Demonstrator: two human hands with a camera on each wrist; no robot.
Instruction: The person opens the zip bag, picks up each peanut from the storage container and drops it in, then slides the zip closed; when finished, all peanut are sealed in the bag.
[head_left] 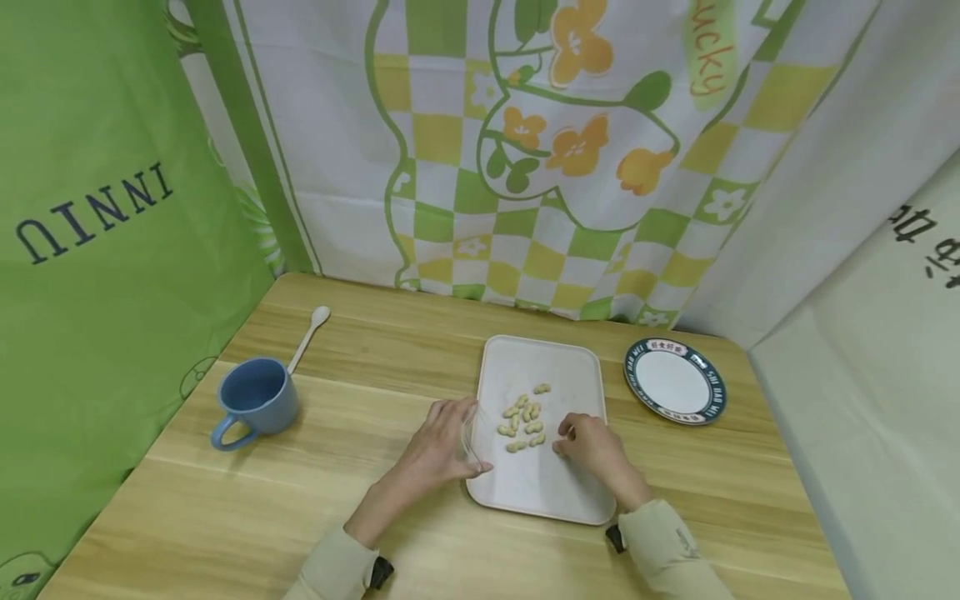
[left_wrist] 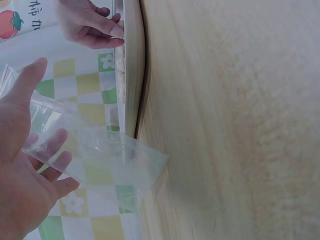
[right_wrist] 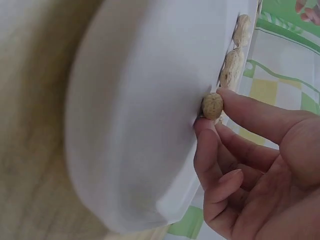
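My right hand (head_left: 596,450) is over the right part of a white tray (head_left: 542,360). Its thumb and fingers pinch a peanut (right_wrist: 213,106) close to the tray surface. Several unshelled peanuts (head_left: 531,412) lie loosely grouped in the middle of the tray. At the tray's left edge, my left hand (head_left: 438,442) holds a clear plastic bag (left_wrist: 107,155) between thumb and curled fingers. In the left wrist view the bag hangs down toward the tabletop, and some fingers show through its film.
To the left stands a blue mug (head_left: 258,396), with a white spoon (head_left: 309,337) lying behind it. A white plate (head_left: 675,382) with a dark patterned rim sits right of the tray. Patterned cloth (head_left: 465,217) hangs along the wooden table's (head_left: 360,367) back edge.
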